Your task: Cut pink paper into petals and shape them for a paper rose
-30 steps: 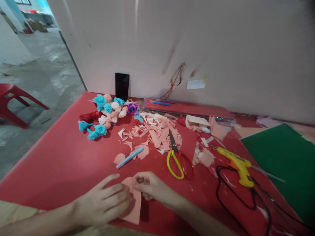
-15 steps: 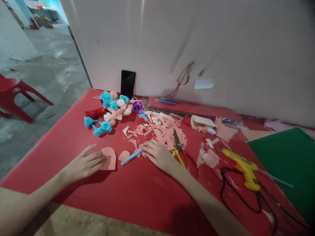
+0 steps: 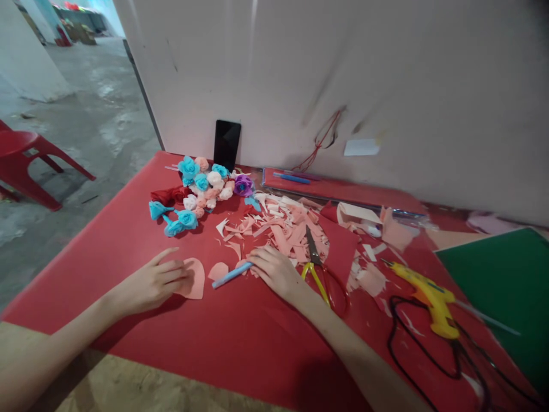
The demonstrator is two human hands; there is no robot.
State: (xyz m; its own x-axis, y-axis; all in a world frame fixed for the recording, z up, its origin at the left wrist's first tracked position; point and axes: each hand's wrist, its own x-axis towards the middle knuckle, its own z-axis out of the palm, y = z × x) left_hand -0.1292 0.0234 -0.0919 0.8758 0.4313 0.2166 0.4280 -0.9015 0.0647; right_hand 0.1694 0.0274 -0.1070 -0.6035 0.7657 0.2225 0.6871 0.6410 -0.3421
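Observation:
My left hand (image 3: 160, 281) is closed on the edge of a rounded pink paper petal (image 3: 197, 278), its fingers partly covering it. To the right lies a smaller pink paper piece (image 3: 220, 270). Fingers of my right hand (image 3: 277, 272) close over the upper end of a light blue pen (image 3: 231, 274), which slants along the table. Just beyond that hand is a heap of pink paper scraps (image 3: 295, 226). Scissors (image 3: 315, 257) with yellow and red handles lie on the scraps, blades pointing away, beside my right wrist.
Blue, pink, white, red and purple paper flowers (image 3: 201, 189) cluster at the back left. Behind them a black phone (image 3: 227, 143) leans on the wall. A yellow glue gun (image 3: 429, 300) with black cable lies right, near a green sheet (image 3: 493, 280). A red chair (image 3: 30, 149) stands left.
My left hand has drawn slightly nearer the petal, whose lower edge now tilts a little. My right hand and the pen stay nearly in place. The whole view has shifted slightly.

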